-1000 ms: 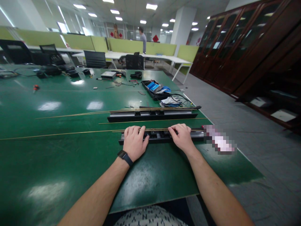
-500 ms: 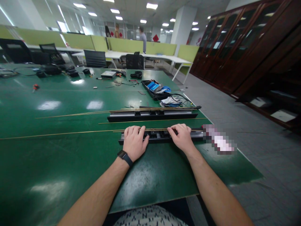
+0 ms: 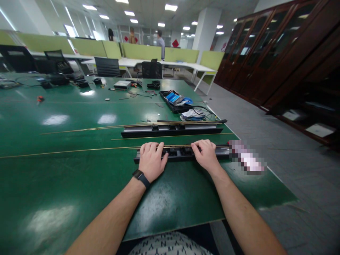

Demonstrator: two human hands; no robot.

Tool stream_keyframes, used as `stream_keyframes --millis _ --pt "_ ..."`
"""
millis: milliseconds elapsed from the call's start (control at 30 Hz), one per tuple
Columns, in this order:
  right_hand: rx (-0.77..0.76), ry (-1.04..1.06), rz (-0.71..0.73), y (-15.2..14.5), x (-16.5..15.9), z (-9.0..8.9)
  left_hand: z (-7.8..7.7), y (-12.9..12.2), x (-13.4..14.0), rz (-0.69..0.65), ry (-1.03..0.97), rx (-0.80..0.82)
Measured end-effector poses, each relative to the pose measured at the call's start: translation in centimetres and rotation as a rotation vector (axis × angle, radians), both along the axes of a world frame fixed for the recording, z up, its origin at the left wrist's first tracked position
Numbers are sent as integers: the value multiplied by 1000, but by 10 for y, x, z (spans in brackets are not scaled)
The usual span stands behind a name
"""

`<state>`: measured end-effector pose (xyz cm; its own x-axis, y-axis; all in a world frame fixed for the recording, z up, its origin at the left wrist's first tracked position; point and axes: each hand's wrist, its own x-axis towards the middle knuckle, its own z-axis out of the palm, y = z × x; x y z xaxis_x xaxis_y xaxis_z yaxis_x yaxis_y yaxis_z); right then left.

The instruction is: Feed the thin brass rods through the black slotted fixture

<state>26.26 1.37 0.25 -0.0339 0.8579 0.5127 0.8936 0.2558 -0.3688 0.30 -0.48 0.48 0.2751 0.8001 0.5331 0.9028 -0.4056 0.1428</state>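
A long black rail (image 3: 180, 159) with a silvery inside and dark blocks lies across the green table in front of me. My left hand (image 3: 152, 160) is wrapped over its left part, fingers bent over the far side and the thumb nearer me. Thin brass-coloured rods (image 3: 176, 146) run along the rail's far edge, and one reaches far out to the left. My right hand (image 3: 205, 152) pinches at these rods near the rail's right part, thumb against the bent fingers. The fingertips of both hands are partly hidden.
Behind lies a second black rail (image 3: 172, 133) with more thin rods. A single rod (image 3: 148, 137) lies between the rails. Further back are gloves (image 3: 193, 114) and a black tray (image 3: 167, 97) with blue items. A blurred-out pinkish object (image 3: 248, 157) sits near the table's right edge.
My right thumb and fingertips have slid slightly to the right along the rods. My left hand and the rail have stayed in place.
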Motion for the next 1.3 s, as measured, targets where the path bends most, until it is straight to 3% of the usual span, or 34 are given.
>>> stream_keyframes --millis 1300 --pt "6 0 2 0 -1 1 0 0 0 -1 4 12"
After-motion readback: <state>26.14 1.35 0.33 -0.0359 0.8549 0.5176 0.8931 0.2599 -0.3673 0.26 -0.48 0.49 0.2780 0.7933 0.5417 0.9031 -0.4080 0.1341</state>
